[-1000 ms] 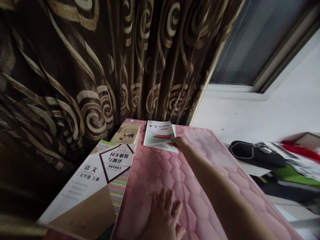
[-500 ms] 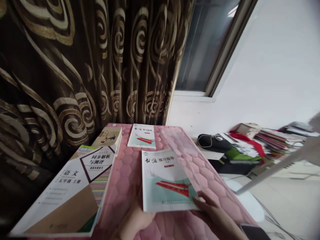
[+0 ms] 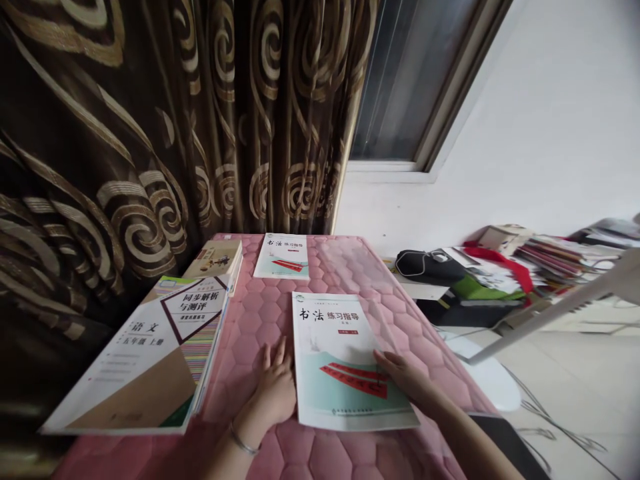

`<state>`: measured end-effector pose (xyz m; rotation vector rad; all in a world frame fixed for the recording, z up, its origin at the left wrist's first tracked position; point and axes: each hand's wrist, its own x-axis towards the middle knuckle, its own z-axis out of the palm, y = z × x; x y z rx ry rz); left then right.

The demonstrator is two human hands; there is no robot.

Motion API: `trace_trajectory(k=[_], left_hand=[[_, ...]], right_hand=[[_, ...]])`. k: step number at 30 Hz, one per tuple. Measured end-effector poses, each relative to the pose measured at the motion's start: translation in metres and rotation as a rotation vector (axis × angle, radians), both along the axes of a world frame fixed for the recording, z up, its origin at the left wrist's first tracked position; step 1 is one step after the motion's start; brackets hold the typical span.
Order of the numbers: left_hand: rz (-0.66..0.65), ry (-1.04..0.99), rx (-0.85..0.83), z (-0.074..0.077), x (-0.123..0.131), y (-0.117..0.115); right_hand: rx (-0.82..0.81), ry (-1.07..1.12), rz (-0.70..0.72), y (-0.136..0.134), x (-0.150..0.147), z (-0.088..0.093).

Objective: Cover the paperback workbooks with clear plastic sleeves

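A calligraphy workbook (image 3: 345, 353) with a white and pale green cover and a red picture lies face up in front of me on the pink quilted tablecloth (image 3: 250, 320). My right hand (image 3: 403, 377) grips its right edge, thumb on the cover and the other fingers mostly hidden. Beside the left edge, my left hand (image 3: 277, 387) rests on the cloth with its fingers apart, holding nothing; a bracelet circles that wrist. Farther back lies a second, similar workbook (image 3: 283, 257).
At left are a large Chinese exercise book (image 3: 135, 373) on a stack and a tan book (image 3: 213, 259). A patterned curtain (image 3: 150, 133) hangs behind them. A dark flat object (image 3: 505, 440) sits at the right front. Papers and folders (image 3: 555, 260) pile up by the wall, past a slanted white post (image 3: 540, 327).
The workbook now lies flatter and slightly farther right. My left hand has come off its lower left edge onto the cloth. My right hand has moved up its right edge.
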<state>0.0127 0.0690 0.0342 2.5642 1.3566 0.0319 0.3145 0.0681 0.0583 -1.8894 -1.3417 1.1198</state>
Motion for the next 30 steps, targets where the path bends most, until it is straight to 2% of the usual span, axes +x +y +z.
trace_trajectory(k=[4,8,14,19,25,30], left_hand=[[-0.015,0.017,0.012,-0.003,-0.001,0.001],[0.039,0.032,0.023,0.001,0.004,0.001],[0.097,0.028,0.068,0.012,0.012,0.000],[0.125,-0.002,0.067,0.020,0.016,-0.006],[-0.033,-0.067,-0.074,0.025,0.024,-0.012],[-0.078,-0.073,-0.114,0.025,0.024,-0.012]], right_hand=[[0.167,-0.144,-0.009,0.005,-0.009,-0.009],[0.279,-0.143,-0.044,-0.009,0.005,-0.013],[0.207,-0.131,-0.078,-0.020,0.040,-0.013],[0.153,-0.227,-0.088,-0.019,0.045,-0.016],[0.084,-0.355,-0.074,-0.013,0.038,-0.009],[0.045,-0.437,-0.060,-0.011,0.039,0.000]])
